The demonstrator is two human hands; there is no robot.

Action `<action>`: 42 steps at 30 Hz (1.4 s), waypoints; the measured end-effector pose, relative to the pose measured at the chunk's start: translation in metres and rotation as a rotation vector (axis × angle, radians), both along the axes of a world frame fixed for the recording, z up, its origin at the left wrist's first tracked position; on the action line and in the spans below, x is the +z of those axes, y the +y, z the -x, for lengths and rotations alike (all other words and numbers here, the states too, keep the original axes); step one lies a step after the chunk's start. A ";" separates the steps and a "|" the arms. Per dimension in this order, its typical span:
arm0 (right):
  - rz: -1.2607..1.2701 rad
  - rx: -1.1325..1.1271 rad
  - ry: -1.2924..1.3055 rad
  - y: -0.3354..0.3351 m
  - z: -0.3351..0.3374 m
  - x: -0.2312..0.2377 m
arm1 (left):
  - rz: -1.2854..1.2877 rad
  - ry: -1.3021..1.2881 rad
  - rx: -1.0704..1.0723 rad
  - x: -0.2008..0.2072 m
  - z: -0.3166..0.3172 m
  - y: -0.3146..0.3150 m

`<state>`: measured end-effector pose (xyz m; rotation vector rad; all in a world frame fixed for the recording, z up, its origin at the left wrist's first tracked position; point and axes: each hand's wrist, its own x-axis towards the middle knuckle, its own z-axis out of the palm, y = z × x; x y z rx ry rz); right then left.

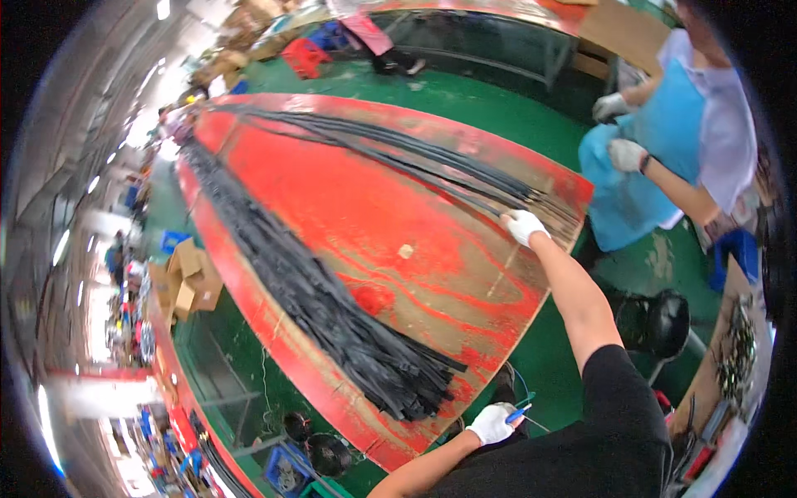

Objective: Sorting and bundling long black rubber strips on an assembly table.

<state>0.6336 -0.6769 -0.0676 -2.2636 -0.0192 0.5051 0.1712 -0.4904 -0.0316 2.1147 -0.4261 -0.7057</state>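
Observation:
My right hand (525, 226), in a white glove, reaches over the near right part of a long red table (332, 191). Its fingers close on the near end of a long thin black tube (448, 192). Beside it lies a bundle of similar black tubes (432, 158), running toward the far end. Low at the near edge, my left hand (494, 423), also gloved, grips a slim blue-handled tool (519, 412); its tip is too small to make out. A thick pile of flat black strips (307, 290) stretches along the table's left side.
A co-worker in a blue apron (643, 158) and white gloves stands at the right. A black stool (664, 324) is near my right arm. Open cardboard boxes (195, 278) and a blue crate (288, 469) stand left of the table. A red stool (305, 58) is farther back.

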 end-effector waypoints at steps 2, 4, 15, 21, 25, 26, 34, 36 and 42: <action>0.063 -0.049 -0.055 -0.022 -0.008 -0.012 | -0.015 0.030 -0.031 0.003 -0.006 0.000; 0.122 -0.023 -0.052 -0.034 -0.011 -0.019 | -0.004 0.052 -0.032 0.014 -0.013 0.001; 0.187 -0.040 -0.097 -0.066 0.003 -0.012 | -0.027 0.080 -0.028 0.000 -0.012 0.013; 0.470 -0.061 -0.404 -0.064 0.034 -0.001 | -0.080 0.083 -0.046 -0.012 -0.013 0.013; 0.120 -0.115 -0.559 -0.049 0.158 0.014 | -0.127 0.088 -0.104 -0.013 -0.012 0.014; 0.072 -0.144 -0.449 -0.054 0.198 0.004 | -0.121 0.101 -0.119 -0.008 -0.016 0.012; -0.092 0.419 0.514 -0.040 0.411 -0.003 | -0.085 0.158 -0.032 0.016 -0.004 0.012; -0.184 0.559 0.525 -0.030 0.438 -0.004 | -0.103 0.199 -0.049 0.027 -0.006 0.013; -0.200 0.586 0.435 0.013 0.496 -0.072 | -0.062 0.114 0.008 0.031 0.006 0.010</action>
